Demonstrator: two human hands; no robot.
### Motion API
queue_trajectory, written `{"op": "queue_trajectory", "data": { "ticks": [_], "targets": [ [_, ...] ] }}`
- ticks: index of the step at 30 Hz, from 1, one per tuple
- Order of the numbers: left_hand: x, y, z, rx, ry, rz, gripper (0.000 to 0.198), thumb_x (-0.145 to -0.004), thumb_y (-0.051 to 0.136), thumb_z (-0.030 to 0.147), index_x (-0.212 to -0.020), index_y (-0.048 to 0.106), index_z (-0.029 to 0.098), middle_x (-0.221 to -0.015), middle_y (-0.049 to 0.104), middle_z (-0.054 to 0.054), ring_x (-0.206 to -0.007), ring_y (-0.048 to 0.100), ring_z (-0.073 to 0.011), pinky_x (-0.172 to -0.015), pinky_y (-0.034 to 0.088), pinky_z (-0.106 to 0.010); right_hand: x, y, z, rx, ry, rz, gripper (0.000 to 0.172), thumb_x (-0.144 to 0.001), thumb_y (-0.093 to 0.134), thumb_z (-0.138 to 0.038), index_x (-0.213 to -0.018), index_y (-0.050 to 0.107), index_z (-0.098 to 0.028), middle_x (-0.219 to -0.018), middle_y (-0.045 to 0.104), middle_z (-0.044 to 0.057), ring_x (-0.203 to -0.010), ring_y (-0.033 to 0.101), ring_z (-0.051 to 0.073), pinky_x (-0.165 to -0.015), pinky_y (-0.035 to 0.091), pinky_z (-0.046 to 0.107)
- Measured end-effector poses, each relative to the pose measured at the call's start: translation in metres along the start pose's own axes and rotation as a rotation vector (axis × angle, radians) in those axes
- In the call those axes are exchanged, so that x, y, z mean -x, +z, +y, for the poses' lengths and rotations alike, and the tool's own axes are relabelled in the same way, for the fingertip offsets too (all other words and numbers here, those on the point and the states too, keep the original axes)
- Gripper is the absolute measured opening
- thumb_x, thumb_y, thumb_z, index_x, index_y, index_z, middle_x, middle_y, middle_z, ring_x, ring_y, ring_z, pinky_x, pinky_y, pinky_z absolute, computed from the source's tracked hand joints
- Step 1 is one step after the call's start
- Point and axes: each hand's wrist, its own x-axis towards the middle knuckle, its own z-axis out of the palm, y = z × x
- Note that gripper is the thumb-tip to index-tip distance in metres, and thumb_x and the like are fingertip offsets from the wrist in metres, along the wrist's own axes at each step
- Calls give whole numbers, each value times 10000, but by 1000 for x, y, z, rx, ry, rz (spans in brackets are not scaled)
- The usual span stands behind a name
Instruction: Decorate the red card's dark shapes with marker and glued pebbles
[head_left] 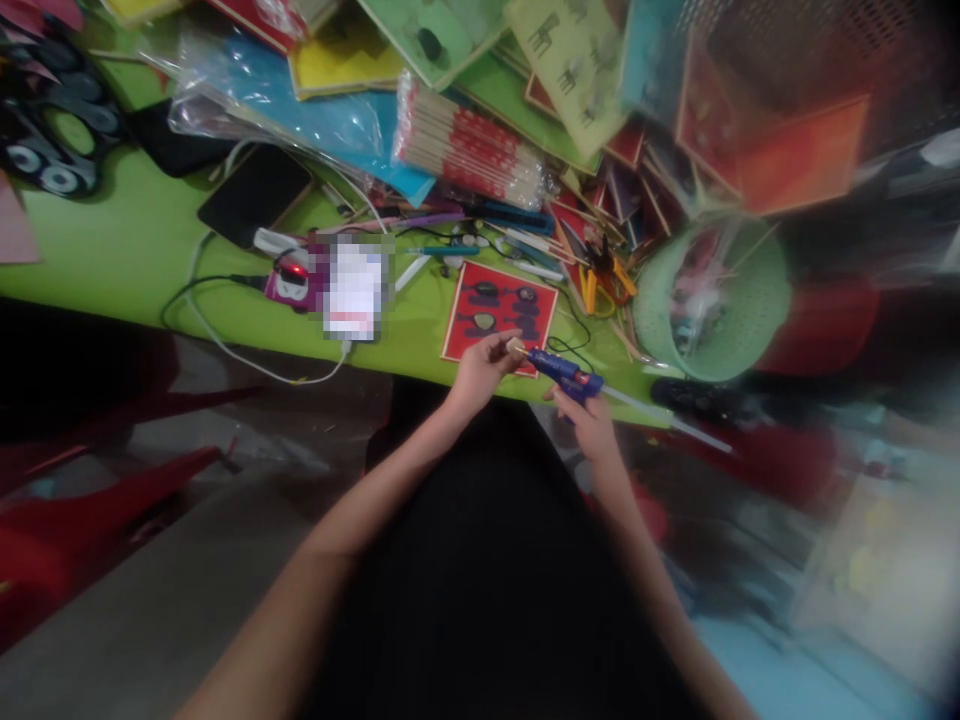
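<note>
My right hand (589, 415) grips a blue hot glue gun (559, 368), its nozzle pointing left. From the gun's back end a long whitish glue stick (675, 422) sticks out to the right. Pinched in the fingers of my left hand (480, 370) is a small pale stone (514, 345), and the nozzle tip meets or nearly meets it. Just behind both hands lies a red square card (501, 305) with a light border, carrying dark shapes and small stones. My left hand overlaps the card's front edge.
Orange-handled pliers (600, 280) and a green basket (712, 300) lie to the right. A purple power socket (292, 285) with cables sits left, near a dark phone (255, 192). Behind are bundled wooden sticks (472, 145) and coloured cards. The green table's (420, 350) front edge runs beneath my hands.
</note>
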Motion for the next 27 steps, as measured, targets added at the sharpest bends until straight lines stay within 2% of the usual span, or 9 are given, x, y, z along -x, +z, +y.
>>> {"op": "queue_trajectory", "data": {
  "ticks": [9,14,20,27],
  "targets": [
    [1,1,0,27,4,-2,532,-749,916,301,-1231,736,165,-1040,803,-52,-900,772,-190,-868,635,-345,-1,-2,1,68,22,17,334,-809,740,-549,-746,741,-221,-629,605,-4,-639,543,170,-628,438,319],
    [2,1,0,12,7,-11,495,-784,886,274,-1242,730,171,-1060,803,-58,-892,769,-180,-854,637,-338,0,-2,0,72,8,6,336,-803,735,-542,-691,691,-227,-616,558,-9,-622,502,162,-607,408,315],
    [2,2,-1,-1,22,-13,465,-804,869,253,-1235,725,155,-990,796,-50,-849,759,-164,-831,634,-319,1,-1,0,77,-15,-8,331,-825,729,-547,-718,686,-237,-625,547,-4,-620,481,171,-599,391,326],
    [3,4,1,25,8,14,460,-774,892,254,-1194,728,163,-992,792,-42,-829,754,-155,-826,638,-318,1,-4,4,87,-7,19,338,-825,729,-529,-672,651,-239,-618,530,-6,-616,465,163,-592,385,319]
  ]
}}
